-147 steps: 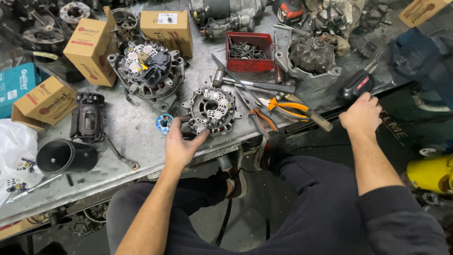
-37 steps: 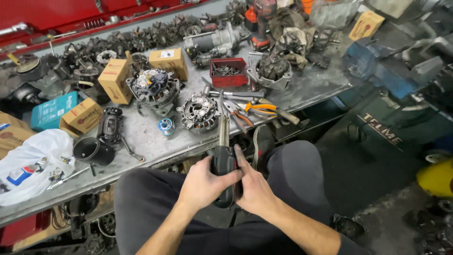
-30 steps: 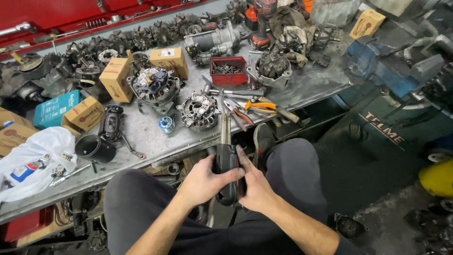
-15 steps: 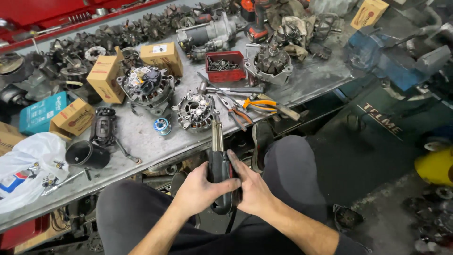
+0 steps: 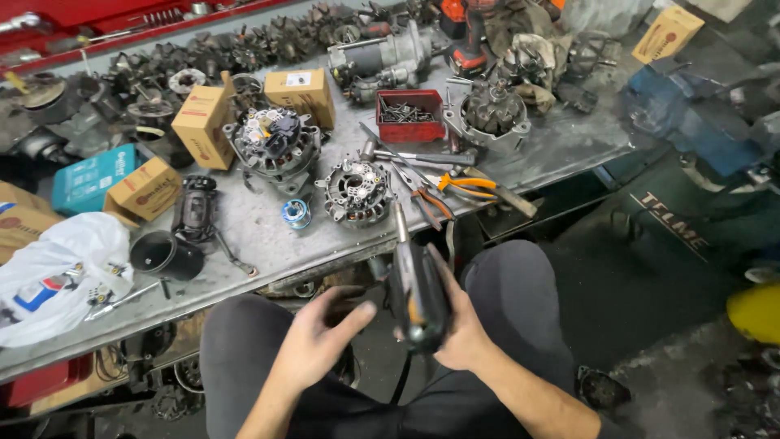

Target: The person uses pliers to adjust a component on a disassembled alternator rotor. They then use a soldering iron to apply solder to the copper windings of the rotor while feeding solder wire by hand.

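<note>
My right hand (image 5: 457, 319) grips a black soldering iron (image 5: 416, 289) with an orange mark, its metal tip pointing up toward the bench edge and its cord hanging down between my knees. My left hand (image 5: 318, 335) is off the tool, fingers spread, just left of its handle above my lap. On the grey metal bench (image 5: 268, 236) ahead lie a round alternator part (image 5: 354, 191) and a small spool of solder (image 5: 296, 213).
A larger alternator (image 5: 272, 146), cardboard boxes (image 5: 203, 122), a red tray of screws (image 5: 410, 115), orange-handled pliers (image 5: 463, 185), a black cup (image 5: 166, 254) and a white plastic bag (image 5: 57, 272) crowd the bench. A blue vise (image 5: 691, 122) stands at right.
Both hands held the soldering iron over my lap a moment ago. My left hand has come off it and opened; the right keeps hold. Earlier my hands were at the bench.
</note>
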